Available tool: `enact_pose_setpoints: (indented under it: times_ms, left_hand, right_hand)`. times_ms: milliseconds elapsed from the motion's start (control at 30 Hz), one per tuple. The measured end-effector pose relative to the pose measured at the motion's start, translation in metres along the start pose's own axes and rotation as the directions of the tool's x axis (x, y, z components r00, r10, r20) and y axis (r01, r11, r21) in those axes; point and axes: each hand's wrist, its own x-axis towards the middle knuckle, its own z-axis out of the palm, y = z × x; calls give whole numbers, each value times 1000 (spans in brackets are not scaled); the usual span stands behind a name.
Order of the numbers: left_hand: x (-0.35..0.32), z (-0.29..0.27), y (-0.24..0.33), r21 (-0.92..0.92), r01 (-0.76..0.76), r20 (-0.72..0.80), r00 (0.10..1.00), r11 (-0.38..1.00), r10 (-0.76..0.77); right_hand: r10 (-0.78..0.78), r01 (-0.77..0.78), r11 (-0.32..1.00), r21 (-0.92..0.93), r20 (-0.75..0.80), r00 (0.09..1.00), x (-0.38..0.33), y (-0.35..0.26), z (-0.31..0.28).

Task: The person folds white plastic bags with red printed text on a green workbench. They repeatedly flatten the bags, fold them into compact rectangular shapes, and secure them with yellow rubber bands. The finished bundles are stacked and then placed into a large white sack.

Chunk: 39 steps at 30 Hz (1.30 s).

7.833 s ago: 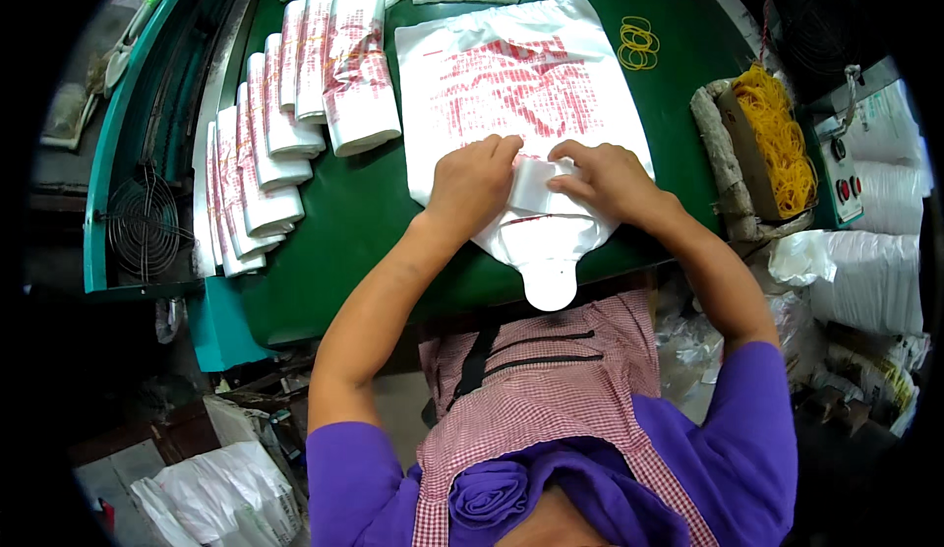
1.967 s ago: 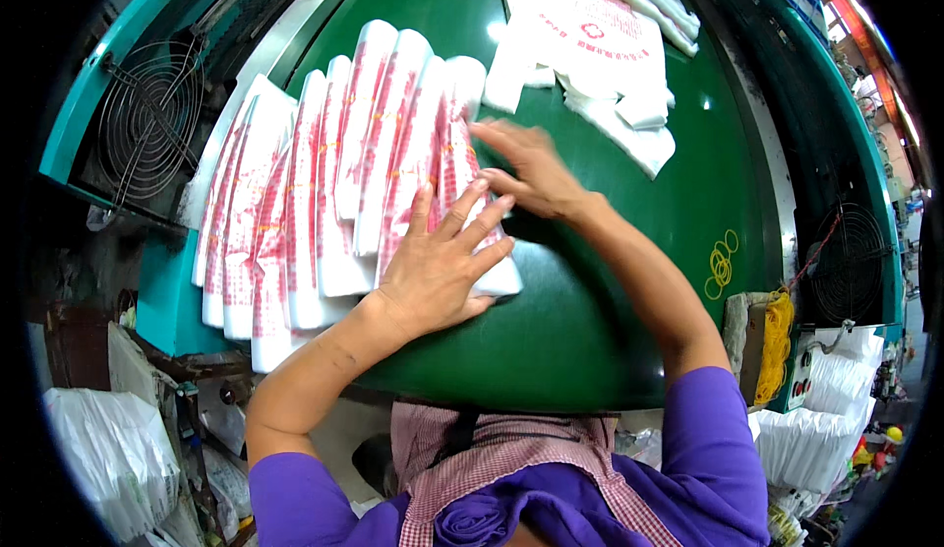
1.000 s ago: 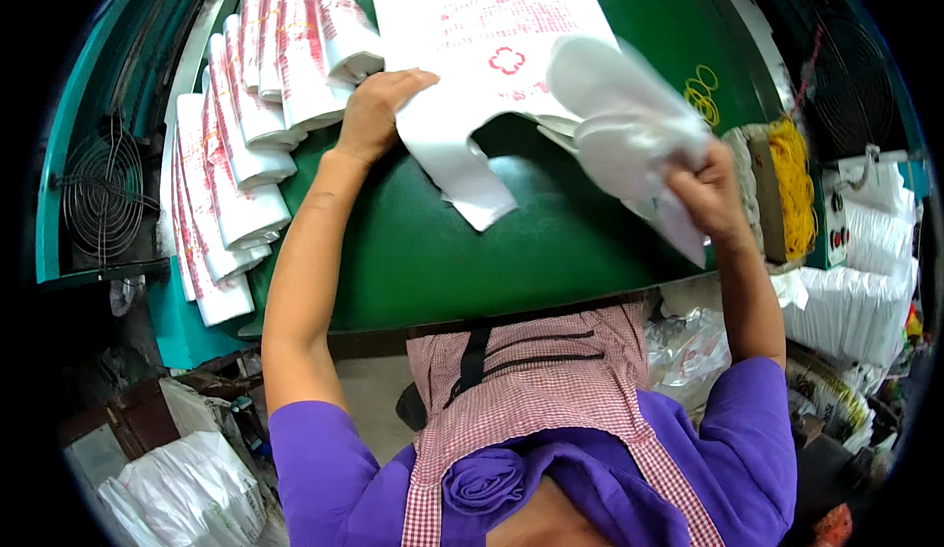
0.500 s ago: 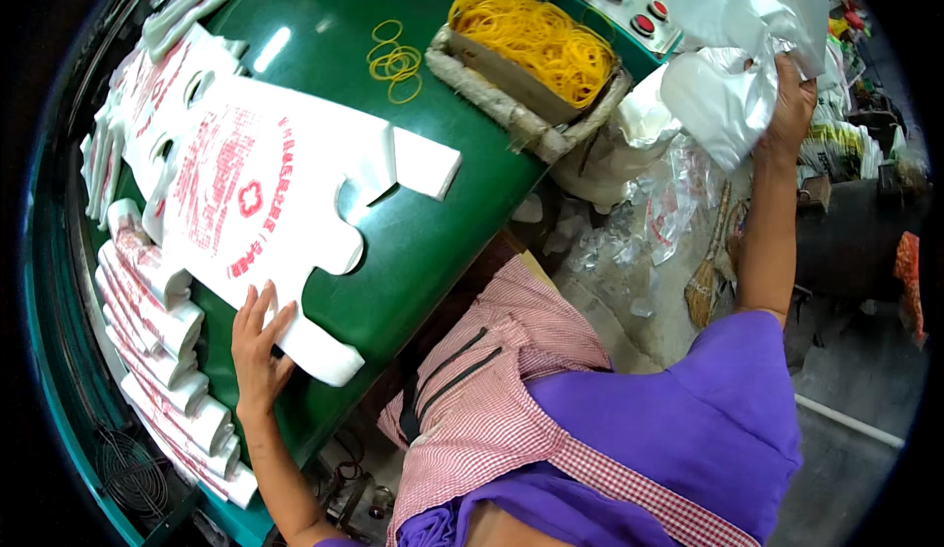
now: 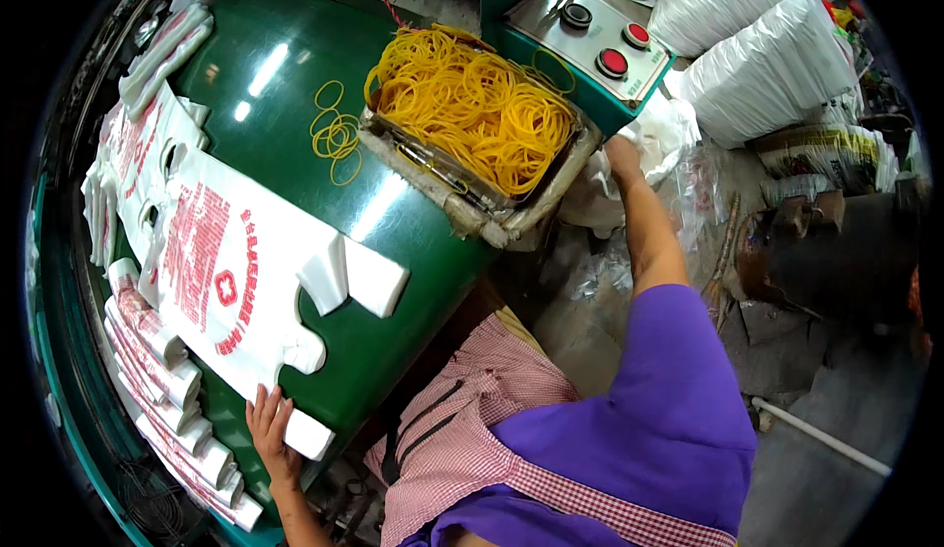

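Note:
My left hand (image 5: 268, 431) lies flat, fingers spread, on the near handle end of a stack of white plastic bags with red print (image 5: 228, 286) spread over the green table (image 5: 393, 222). My right hand (image 5: 623, 153) reaches far right, down beside a box of yellow rubber bands (image 5: 472, 114), and presses into a crumpled bundle of white bags (image 5: 661, 134) below the control panel. Whether its fingers still grip the bundle is hidden.
Folded, banded bag bundles (image 5: 162, 390) line the table's left edge. Loose yellow rubber bands (image 5: 336, 136) lie on the green top. A teal control box with red and black buttons (image 5: 600, 40) stands at the back. Large white sacks (image 5: 757, 50) pile up at right.
My right hand has come down from overhead with the white bag bundle to the spot beside the rubber band box. My left hand stays on the bag stack's handle.

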Motion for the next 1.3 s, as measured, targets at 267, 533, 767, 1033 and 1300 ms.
enact_pose_setpoints:
  times_ms: [267,533,767,1033,1300]
  left_hand:
    - [-15,-4,-5,-177,106,30,994,978,-102]
    - [-28,-3,3,-136,136,-36,989,981,-142]
    - [-53,7,-5,-103,129,-89,986,986,-138]
    - [-3,-13,-20,-495,81,-175,966,865,-191]
    - [103,10,-4,-107,156,-85,983,982,-165]
  right_hand:
    - [-132,188,928,-322,185,974,41,47,15]
    - [-751,686,651,324,145,644,-159,-133,-130]
    - [-986,988,151,-22,70,152,-224,-333,-140]
    - [-992,890,-117,441,-8,-127,-206,-349,-146]
    - [-959,380,91,920,-21,282,-234,-441,-158]
